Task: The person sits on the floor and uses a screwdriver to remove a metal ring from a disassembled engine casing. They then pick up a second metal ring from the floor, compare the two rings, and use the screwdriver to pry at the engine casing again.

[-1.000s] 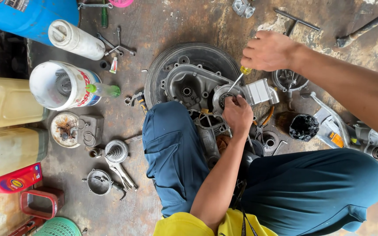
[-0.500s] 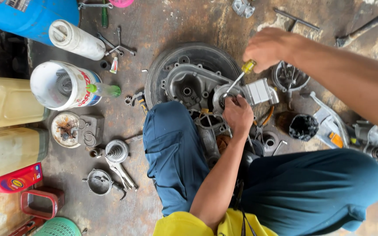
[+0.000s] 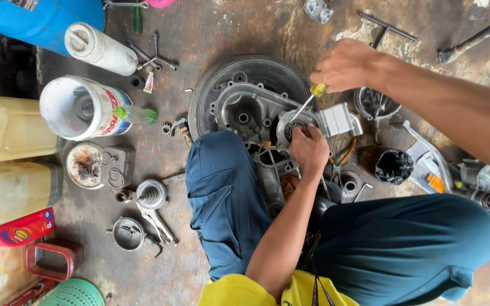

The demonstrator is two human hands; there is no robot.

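My right hand (image 3: 348,65) is shut on a screwdriver with a yellow handle (image 3: 318,89). Its shaft slants down-left to a round opening in a grey metal engine casing (image 3: 245,110). My left hand (image 3: 308,150) presses its fingertips on that same round part of the casing, beside the screwdriver tip. The casing lies on a dark round wheel-like part (image 3: 256,71) on the floor, just ahead of my blue-trousered knees (image 3: 222,192).
At left stand a white bucket (image 3: 80,107), a white tube (image 3: 98,48), a blue drum (image 3: 41,20), yellowish jugs (image 3: 7,127) and a red bottle (image 3: 15,229). Loose metal parts, a strainer-like piece (image 3: 151,194) and spanners (image 3: 153,56) lie about. More engine parts (image 3: 483,187) sit at right.
My right hand has shifted slightly and tilted the screwdriver on the casing. My left hand has stayed on the round part.
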